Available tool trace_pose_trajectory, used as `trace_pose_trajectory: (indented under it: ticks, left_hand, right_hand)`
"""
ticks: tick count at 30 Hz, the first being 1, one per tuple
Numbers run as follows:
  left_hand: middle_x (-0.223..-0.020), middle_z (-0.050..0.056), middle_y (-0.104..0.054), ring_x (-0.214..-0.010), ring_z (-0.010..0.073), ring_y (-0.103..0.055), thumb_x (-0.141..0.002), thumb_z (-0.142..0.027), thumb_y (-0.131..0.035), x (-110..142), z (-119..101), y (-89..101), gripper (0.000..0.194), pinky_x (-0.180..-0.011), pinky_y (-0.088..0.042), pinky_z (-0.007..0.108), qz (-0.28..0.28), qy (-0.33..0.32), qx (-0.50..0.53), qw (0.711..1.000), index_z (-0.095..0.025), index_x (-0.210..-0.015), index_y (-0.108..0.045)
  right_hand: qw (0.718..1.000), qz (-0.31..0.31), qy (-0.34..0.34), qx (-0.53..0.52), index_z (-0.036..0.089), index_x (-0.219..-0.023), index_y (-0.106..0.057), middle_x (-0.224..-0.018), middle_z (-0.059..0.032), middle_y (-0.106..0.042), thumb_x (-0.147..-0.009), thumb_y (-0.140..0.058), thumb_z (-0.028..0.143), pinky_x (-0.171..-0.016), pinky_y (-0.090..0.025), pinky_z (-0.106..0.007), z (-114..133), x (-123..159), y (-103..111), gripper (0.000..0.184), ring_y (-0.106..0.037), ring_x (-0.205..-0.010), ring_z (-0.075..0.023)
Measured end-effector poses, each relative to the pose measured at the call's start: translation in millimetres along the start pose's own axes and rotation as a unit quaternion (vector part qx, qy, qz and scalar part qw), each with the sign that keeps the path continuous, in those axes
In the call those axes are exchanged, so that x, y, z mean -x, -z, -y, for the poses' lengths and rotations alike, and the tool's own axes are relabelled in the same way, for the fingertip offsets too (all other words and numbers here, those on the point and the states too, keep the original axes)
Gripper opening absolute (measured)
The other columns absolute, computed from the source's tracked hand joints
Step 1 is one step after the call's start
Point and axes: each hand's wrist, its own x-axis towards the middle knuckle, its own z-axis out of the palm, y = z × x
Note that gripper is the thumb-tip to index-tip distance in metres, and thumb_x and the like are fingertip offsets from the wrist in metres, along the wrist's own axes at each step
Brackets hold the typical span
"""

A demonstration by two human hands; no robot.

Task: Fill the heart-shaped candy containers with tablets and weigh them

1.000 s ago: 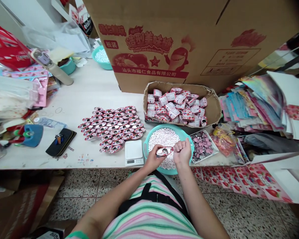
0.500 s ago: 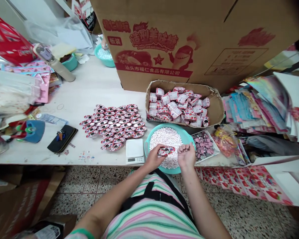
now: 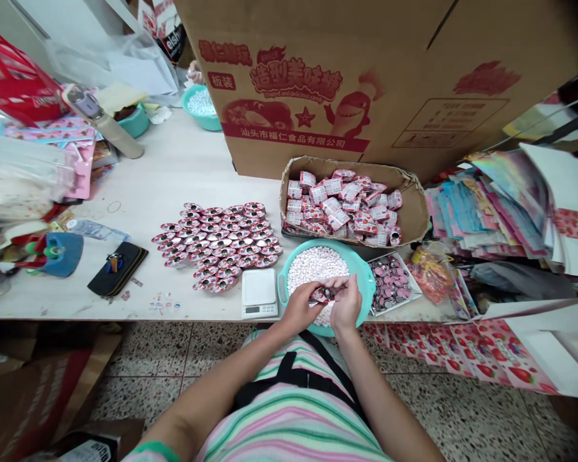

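Observation:
My left hand point(image 3: 299, 309) grips a small red-and-white printed box point(image 3: 322, 294) with an open dark top. Right beside it my right hand point(image 3: 345, 307) is cupped, its curled fingers at the box's opening. What lies in that palm is hidden. Both hands are over a turquoise basin point(image 3: 367, 289) of small pale candies point(image 3: 313, 262). To the left of the basin stands a white digital scale point(image 3: 259, 289). Rows of similar small boxes point(image 3: 221, 240) stand on the table further left, open ends up.
Behind the basin, a cut-down carton point(image 3: 417, 224) holds many loose boxes. A tray of pink round pieces point(image 3: 390, 282) is at its right. A large cardboard box point(image 3: 289, 151) rises at the back. A black wallet point(image 3: 117, 269) lies left. Another person's hand point(image 3: 194, 72) shows at a far basin point(image 3: 207, 122).
My right hand has moved left and turned inward, from apart to against the small box. The left hand still holds the box, now tilted toward the right hand.

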Motion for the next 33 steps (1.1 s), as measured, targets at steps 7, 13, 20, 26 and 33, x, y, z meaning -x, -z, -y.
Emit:
trace_pose_trajectory:
  ticks: [7, 13, 20, 26, 33]
  left_hand:
    - [-0.104, 0.005, -0.062, -0.098, 0.0183, -0.058, -0.072, -0.016, -0.064, 2, 2, 3.9, 0.033, -0.088, -0.046, 0.031, -0.019, 0.020, 0.140, 0.990, -0.020, -0.103, -0.053]
    - [-0.105, 0.006, -0.060, -0.100, 0.0192, -0.058, -0.073, -0.017, -0.064, 3, 17, 21.3, 0.032, -0.088, -0.047, 0.034, -0.075, 0.024, 0.152, 0.985, -0.019, -0.103, -0.053]
    - [-0.114, 0.006, -0.061, -0.114, 0.0214, -0.052, -0.075, -0.011, -0.059, 33, 42, 68.2, 0.032, -0.100, -0.040, 0.042, -0.112, -0.042, 0.000, 0.993, -0.023, -0.105, -0.056]
    - [-0.113, 0.007, -0.061, -0.107, 0.0211, -0.057, -0.077, -0.019, -0.060, 55, 64, 88.3, 0.031, -0.093, -0.047, 0.039, -0.197, 0.050, -0.015, 0.979, -0.022, -0.107, -0.055]
    - [-0.106, 0.005, -0.062, -0.098, 0.0185, -0.061, -0.072, -0.025, -0.066, 60, 80, 80.4, 0.035, -0.087, -0.050, 0.034, -0.235, 0.122, 0.064, 0.962, -0.022, -0.103, -0.050]
  right_hand:
    - [0.994, -0.004, 0.100, 0.036, 0.020, -0.060, -0.049, -0.065, -0.0007, -0.057, -0.088, -0.036, 0.051, -0.074, -0.044, -0.035, 7, -5, 6, 0.044, -0.057, -0.069, -0.0156]
    - [0.975, -0.087, 0.162, 0.126, 0.019, -0.061, -0.049, -0.066, 0.0004, -0.053, -0.087, -0.038, 0.052, -0.072, -0.043, -0.032, 4, -35, 43, 0.043, -0.054, -0.068, -0.0143]
    - [0.900, -0.032, 0.154, 0.407, 0.019, -0.066, -0.056, -0.072, -0.0038, -0.057, -0.087, -0.035, 0.053, -0.076, -0.039, -0.032, -41, -38, 100, 0.046, -0.053, -0.076, -0.0176]
    - [0.818, 0.099, 0.141, 0.549, 0.019, -0.073, -0.057, -0.076, -0.0073, -0.059, -0.090, -0.029, 0.049, -0.077, -0.037, -0.034, -80, -31, 131, 0.045, -0.052, -0.080, -0.0209]
    - [0.723, 0.189, 0.194, 0.636, 0.022, -0.069, -0.053, -0.075, -0.0078, -0.055, -0.091, -0.029, 0.042, -0.076, -0.037, -0.035, -111, -27, 151, 0.038, -0.048, -0.078, -0.0213]
